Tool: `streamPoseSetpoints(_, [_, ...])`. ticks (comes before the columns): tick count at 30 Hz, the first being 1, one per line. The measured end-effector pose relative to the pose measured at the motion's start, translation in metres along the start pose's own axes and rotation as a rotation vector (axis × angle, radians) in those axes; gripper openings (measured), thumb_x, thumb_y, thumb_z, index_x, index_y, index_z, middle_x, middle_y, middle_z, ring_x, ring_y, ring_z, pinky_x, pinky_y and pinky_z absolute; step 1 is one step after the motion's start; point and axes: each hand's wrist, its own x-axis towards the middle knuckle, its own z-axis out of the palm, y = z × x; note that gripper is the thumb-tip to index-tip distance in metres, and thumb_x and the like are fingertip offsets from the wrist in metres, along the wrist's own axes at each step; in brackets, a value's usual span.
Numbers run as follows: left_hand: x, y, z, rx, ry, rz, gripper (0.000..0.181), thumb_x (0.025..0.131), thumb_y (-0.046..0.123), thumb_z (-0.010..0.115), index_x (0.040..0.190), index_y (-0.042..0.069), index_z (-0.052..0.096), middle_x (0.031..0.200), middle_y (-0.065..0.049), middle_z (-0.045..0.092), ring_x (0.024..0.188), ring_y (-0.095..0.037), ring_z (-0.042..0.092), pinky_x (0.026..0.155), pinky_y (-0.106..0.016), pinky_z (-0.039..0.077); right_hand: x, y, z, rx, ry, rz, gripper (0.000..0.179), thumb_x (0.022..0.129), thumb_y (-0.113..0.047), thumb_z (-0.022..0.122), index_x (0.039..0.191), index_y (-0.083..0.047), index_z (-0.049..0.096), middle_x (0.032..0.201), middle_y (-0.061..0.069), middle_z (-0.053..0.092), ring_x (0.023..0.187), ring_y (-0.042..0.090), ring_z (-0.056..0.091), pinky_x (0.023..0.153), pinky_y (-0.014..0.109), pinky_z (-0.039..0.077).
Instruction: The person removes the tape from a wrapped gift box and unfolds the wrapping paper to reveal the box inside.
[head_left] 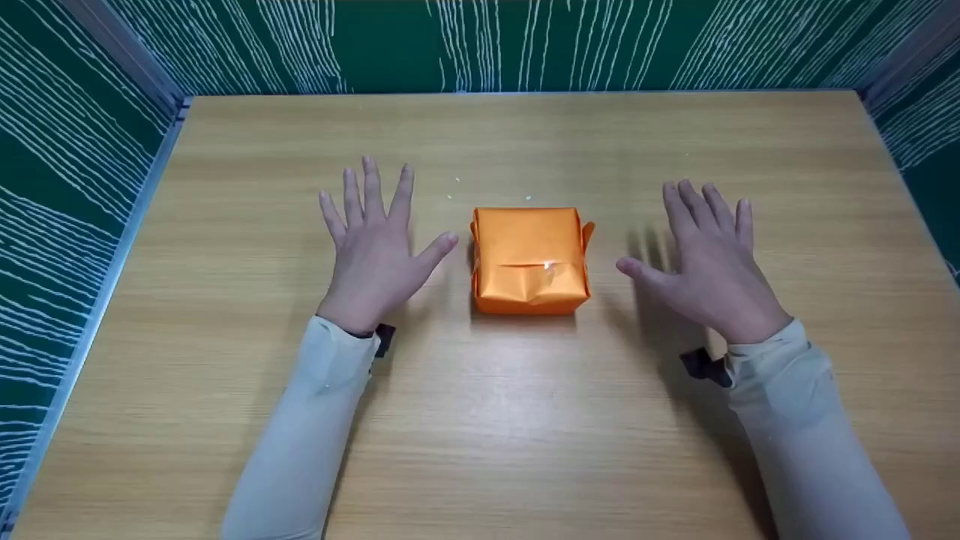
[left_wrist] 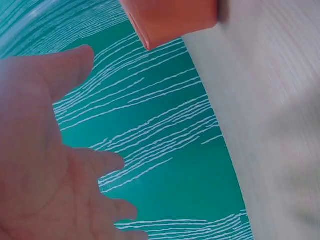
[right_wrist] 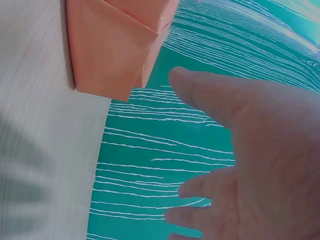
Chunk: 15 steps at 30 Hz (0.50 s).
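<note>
A box-shaped package wrapped in shiny orange paper [head_left: 531, 259] sits on the wooden table. Its front face shows a folded seam with a glossy patch, and a paper flap sticks out on its right side. To its left, my left hand [head_left: 375, 255] is spread, palm down, the thumb pointing toward the package with a small gap between. On the other side my right hand [head_left: 709, 266] hovers with fingers straight, farther from the package, its shadow falling on the table. Both wrist views show the orange package [left_wrist: 172, 20] beyond the thumb, and neither hand touches it.
Small white specks [head_left: 528, 198] lie on the table [head_left: 517, 427] behind the package. Green panels with white wavy lines [head_left: 390, 45] border the table at the back and both sides. Dark straps with small mounts are on both wrists.
</note>
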Motion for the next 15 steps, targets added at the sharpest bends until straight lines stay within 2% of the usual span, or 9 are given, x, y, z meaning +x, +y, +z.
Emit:
streamPoseSetpoints(3, [0.001, 0.007, 0.0, -0.031, 0.012, 0.054, 0.096, 0.094, 0.073, 0.052, 0.167, 0.026, 0.01, 0.172, -0.011, -0.016, 0.158, -0.032, -0.019, 0.118, -0.06, -0.021, 0.0, 0.0, -0.002, 0.004, -0.003, 0.004, 0.105, 0.093, -0.065, 0.063, 0.165, -0.005, 0.014, 0.17, 0.024, 0.013, 0.156, 0.048, 0.005, 0.119, 0.06, -0.02])
streamPoseSetpoints(6, [0.0, 0.016, 0.003, -0.069, -0.006, 0.115, 0.093, 0.095, 0.069, 0.056, 0.167, 0.027, 0.015, 0.173, -0.007, -0.012, 0.159, -0.028, -0.015, 0.121, -0.059, -0.016, -0.001, 0.0, -0.002, 0.008, -0.012, -0.004, 0.103, 0.094, -0.062, 0.064, 0.164, -0.003, 0.017, 0.169, 0.026, 0.016, 0.155, 0.049, 0.009, 0.12, 0.061, -0.018])
streamPoseSetpoints(12, [0.005, 0.044, 0.01, -0.075, -0.08, 0.233, 0.078, 0.097, 0.062, 0.059, 0.161, 0.024, 0.038, 0.172, -0.006, 0.019, 0.16, -0.026, 0.003, 0.124, -0.053, -0.011, -0.002, 0.0, -0.003, 0.015, -0.008, -0.02, 0.1, 0.095, -0.059, 0.065, 0.163, -0.002, 0.021, 0.167, 0.027, 0.02, 0.155, 0.049, 0.012, 0.121, 0.061, -0.016])
streamPoseSetpoints(15, [0.007, 0.058, 0.018, -0.077, -0.125, 0.288, 0.071, 0.097, 0.061, 0.058, 0.155, 0.022, 0.047, 0.168, -0.006, 0.03, 0.159, -0.025, 0.013, 0.127, -0.047, -0.004, -0.002, -0.001, -0.005, 0.009, -0.009, -0.021, 0.099, 0.094, -0.058, 0.067, 0.163, -0.002, 0.022, 0.167, 0.027, 0.021, 0.154, 0.049, 0.012, 0.121, 0.061, -0.015])
